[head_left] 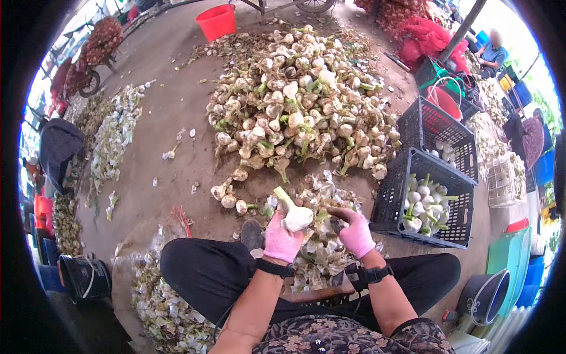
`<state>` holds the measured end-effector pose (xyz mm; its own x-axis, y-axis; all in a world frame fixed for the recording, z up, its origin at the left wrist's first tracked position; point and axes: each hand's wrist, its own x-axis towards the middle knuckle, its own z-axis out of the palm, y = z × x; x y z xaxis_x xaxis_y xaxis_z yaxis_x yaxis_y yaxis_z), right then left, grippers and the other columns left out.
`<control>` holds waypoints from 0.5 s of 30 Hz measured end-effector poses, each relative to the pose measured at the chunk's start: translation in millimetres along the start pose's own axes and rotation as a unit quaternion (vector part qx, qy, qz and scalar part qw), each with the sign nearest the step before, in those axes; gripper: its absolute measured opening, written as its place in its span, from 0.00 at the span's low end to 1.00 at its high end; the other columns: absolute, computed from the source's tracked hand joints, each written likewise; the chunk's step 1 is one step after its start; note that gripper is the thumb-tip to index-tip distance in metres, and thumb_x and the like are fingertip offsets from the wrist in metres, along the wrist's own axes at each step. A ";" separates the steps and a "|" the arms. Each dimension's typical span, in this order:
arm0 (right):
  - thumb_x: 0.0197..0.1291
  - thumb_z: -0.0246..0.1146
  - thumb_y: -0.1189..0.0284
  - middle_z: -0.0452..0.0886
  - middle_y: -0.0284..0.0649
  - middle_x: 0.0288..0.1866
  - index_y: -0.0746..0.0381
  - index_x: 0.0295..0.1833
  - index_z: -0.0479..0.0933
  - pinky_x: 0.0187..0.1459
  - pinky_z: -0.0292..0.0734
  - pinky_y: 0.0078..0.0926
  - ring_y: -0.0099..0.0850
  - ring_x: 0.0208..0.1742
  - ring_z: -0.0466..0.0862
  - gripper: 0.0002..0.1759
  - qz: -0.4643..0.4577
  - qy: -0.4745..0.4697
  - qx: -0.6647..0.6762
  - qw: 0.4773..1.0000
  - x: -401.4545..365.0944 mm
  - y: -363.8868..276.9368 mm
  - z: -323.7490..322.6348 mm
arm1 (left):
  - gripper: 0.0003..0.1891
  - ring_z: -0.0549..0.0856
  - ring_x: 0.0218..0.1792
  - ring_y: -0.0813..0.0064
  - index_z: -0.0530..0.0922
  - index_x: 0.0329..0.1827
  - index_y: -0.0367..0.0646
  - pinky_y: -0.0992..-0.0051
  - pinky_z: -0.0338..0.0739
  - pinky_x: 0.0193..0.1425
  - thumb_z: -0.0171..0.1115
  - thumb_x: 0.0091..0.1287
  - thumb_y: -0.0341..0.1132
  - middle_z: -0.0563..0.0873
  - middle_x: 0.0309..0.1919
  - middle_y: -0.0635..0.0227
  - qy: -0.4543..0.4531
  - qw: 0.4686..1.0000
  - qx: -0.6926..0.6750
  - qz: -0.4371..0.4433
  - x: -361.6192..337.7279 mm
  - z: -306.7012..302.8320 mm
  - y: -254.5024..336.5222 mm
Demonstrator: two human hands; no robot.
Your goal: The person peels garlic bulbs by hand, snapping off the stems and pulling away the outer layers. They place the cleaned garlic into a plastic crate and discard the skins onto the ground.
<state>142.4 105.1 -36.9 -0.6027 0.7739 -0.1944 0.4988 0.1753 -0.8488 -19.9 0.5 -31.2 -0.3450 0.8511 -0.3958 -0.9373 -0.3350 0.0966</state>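
In the middle of the head view, my left hand [283, 241], in a pink fingerless glove, grips a garlic bulb [299, 219]. The bulb is white and smooth, and its pale green stem points up and left. A little to the right, my right hand [355, 235] wears a matching glove. Its darkened fingers are curled together, apart from the bulb, and whatever they hold is hidden. Under and between both hands lie loose garlic skins [321, 259]. Straight ahead rises a big pile of unpeeled garlic [300, 100] with roots and stems on.
Right of my knee stands a black crate [383, 206] holding cleaned garlic, with a second black crate [413, 121] behind it. A red bucket [216, 23] is beyond the pile. Skins [171, 307] spread at left. Another person [492, 54] sits far right.
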 end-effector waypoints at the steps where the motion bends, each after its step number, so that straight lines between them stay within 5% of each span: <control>1: 0.47 0.66 0.77 0.81 0.46 0.50 0.63 0.55 0.77 0.53 0.74 0.26 0.38 0.50 0.82 0.24 0.001 0.001 0.000 1.000 -2.0 -16.3 -3.1 | 0.14 0.83 0.45 0.63 0.71 0.55 0.41 0.61 0.80 0.51 0.48 0.73 0.39 0.82 0.44 0.60 0.013 1.000 0.002 -0.005 0.7 -0.2 -1.3; 5: 0.46 0.76 0.66 0.75 0.48 0.58 0.68 0.67 0.62 0.58 0.72 0.29 0.33 0.57 0.78 0.45 -0.088 -0.085 0.173 0.977 -2.6 -43.5 8.5 | 0.16 0.83 0.45 0.65 0.70 0.58 0.42 0.63 0.80 0.50 0.48 0.73 0.39 0.82 0.45 0.60 0.062 0.987 0.137 0.048 1.2 19.1 -13.4; 7: 0.47 0.75 0.68 0.73 0.48 0.61 0.68 0.68 0.60 0.59 0.71 0.29 0.31 0.59 0.76 0.45 -0.062 -0.085 0.187 0.977 -2.3 -53.6 16.7 | 0.16 0.83 0.47 0.68 0.71 0.59 0.40 0.69 0.80 0.50 0.49 0.73 0.37 0.82 0.49 0.61 0.056 0.964 0.257 0.048 16.2 -9.1 -20.9; 13: 0.50 0.72 0.72 0.78 0.46 0.55 0.69 0.65 0.64 0.57 0.72 0.26 0.29 0.57 0.77 0.38 -0.057 -0.076 0.088 0.992 -3.7 -60.9 15.1 | 0.18 0.83 0.43 0.71 0.69 0.62 0.39 0.73 0.80 0.48 0.50 0.73 0.37 0.82 0.44 0.63 0.059 0.974 0.215 0.044 6.7 5.0 -18.4; 15: 0.50 0.71 0.72 0.78 0.45 0.54 0.70 0.64 0.65 0.55 0.74 0.26 0.28 0.54 0.79 0.36 -0.065 -0.082 0.145 0.984 1.1 -52.9 19.3 | 0.22 0.83 0.41 0.75 0.67 0.65 0.38 0.76 0.79 0.46 0.54 0.71 0.38 0.82 0.43 0.64 0.087 0.917 0.389 0.029 5.8 12.0 -19.7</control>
<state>103.3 84.9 -1.7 -0.7538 0.6438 -0.1316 0.2262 0.0663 -0.9718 -4.0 16.8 -24.4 -0.4451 0.7412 -0.5025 -0.6938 0.0693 0.7168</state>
